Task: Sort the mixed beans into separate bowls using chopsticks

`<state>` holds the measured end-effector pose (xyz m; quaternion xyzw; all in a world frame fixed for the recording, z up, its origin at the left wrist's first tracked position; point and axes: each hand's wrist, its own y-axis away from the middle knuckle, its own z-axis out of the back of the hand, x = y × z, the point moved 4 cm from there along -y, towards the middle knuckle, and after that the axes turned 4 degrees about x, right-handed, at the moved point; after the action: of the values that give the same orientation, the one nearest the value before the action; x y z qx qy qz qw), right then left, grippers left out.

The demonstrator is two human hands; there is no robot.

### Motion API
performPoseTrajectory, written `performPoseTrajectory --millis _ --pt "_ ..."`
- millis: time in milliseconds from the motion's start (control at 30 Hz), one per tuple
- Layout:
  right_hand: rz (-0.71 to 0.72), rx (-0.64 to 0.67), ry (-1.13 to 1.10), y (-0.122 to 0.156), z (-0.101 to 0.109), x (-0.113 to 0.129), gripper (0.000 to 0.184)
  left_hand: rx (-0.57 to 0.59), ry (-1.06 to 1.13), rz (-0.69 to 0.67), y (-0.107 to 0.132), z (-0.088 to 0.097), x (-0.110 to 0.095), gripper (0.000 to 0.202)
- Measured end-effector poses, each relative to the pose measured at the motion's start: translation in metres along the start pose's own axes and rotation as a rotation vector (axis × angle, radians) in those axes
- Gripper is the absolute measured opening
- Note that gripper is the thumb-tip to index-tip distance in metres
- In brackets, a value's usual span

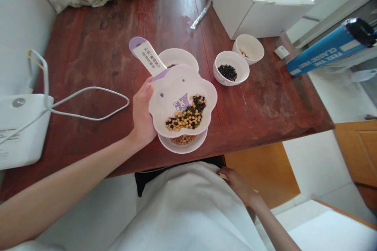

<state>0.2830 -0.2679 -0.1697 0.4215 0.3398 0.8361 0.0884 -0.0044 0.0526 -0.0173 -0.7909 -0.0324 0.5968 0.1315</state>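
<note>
My left hand grips the left rim of a flower-shaped white and purple plate with a labelled handle. The plate is lifted and tilted over a white bowl of yellow beans near the table's front edge. A heap of mixed yellow, black and green beans lies on the plate's lower side. My right hand is down below the table edge by my lap, fingers curled on thin chopsticks.
Behind the plate stands another white bowl. To the right are a bowl of black beans and a bowl holding a few reddish beans. A white box, a blue tube and a white device with cable lie around.
</note>
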Motion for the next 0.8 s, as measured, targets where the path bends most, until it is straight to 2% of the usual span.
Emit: performPoseTrajectory --millis 167,367,633,800 --pt "-0.008 -0.036 -0.005 0.005 -0.004 -0.005 0.013 -0.022 0.105 0.019 0.002 -0.001 0.001 0.045" --pt "0.012 -0.068 -0.005 0.007 -0.006 -0.002 0.015 -0.07 0.067 0.027 0.004 -0.001 -0.002 0.046" --pt "-0.086 -0.106 0.059 -0.001 -0.007 -0.021 0.015 -0.014 0.112 0.024 0.003 -0.006 -0.006 0.043" --pt "-0.099 -0.093 0.073 0.001 -0.01 -0.021 0.018 0.018 0.161 0.044 0.004 -0.009 -0.007 0.043"
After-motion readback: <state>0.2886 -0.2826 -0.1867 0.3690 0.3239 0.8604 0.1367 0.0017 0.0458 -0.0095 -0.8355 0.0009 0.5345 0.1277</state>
